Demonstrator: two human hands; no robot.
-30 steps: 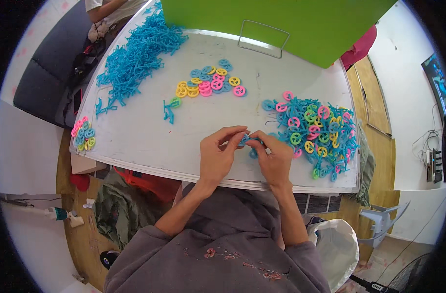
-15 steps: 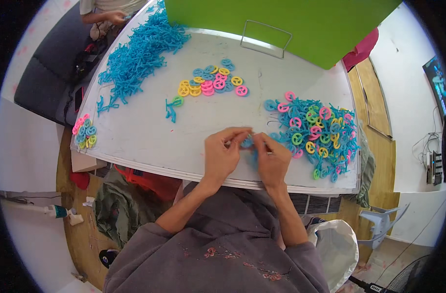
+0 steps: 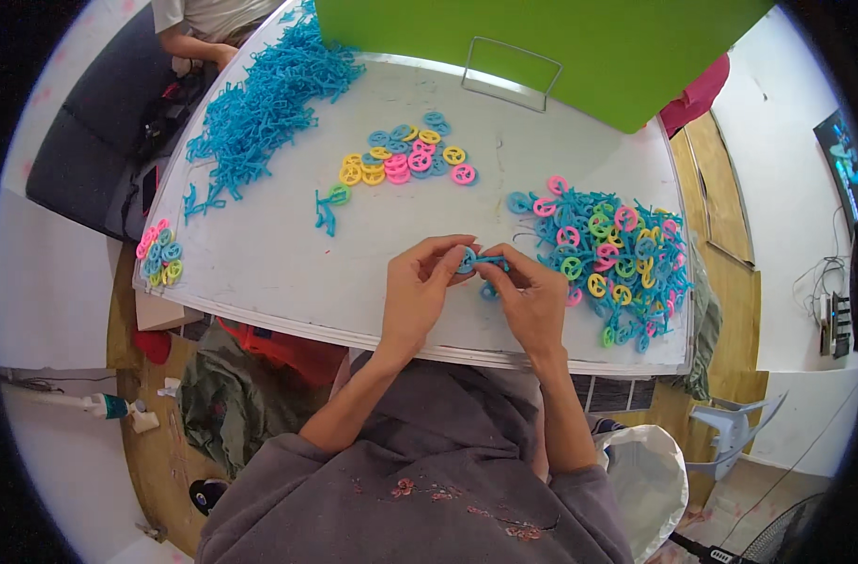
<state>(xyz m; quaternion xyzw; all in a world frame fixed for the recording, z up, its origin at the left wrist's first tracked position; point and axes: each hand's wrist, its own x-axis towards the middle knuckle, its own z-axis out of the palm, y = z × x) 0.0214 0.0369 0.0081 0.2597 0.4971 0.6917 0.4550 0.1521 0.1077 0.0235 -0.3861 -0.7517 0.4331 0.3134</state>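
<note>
Between the fingertips of my left hand (image 3: 416, 296) is a small blue plastic wheel (image 3: 467, 260), standing on edge. My right hand (image 3: 532, 305) pinches a thin blue forked stick (image 3: 491, 259), and its end meets the wheel. Whether the two are joined I cannot tell. A blue wheel (image 3: 488, 291) lies partly hidden beside my right fingers. To the right spreads a heap of blue sticks with coloured wheels on them (image 3: 608, 254). Loose yellow, pink and blue wheels (image 3: 396, 162) lie farther back, and a green wheel (image 3: 339, 195) touches some blue sticks (image 3: 326, 216).
A big pile of blue sticks (image 3: 260, 113) covers the table's (image 3: 354, 273) far left. Several wheels (image 3: 161, 252) sit at its left edge. A green panel (image 3: 542, 47) with a wire frame (image 3: 512, 75) stands at the back. Another person's arm (image 3: 194, 45) is at the upper left.
My hands have turned and drawn slightly apart at the fingertips, so the blue wheel and stick show more plainly. The other person's hand has lowered toward the table's edge.
</note>
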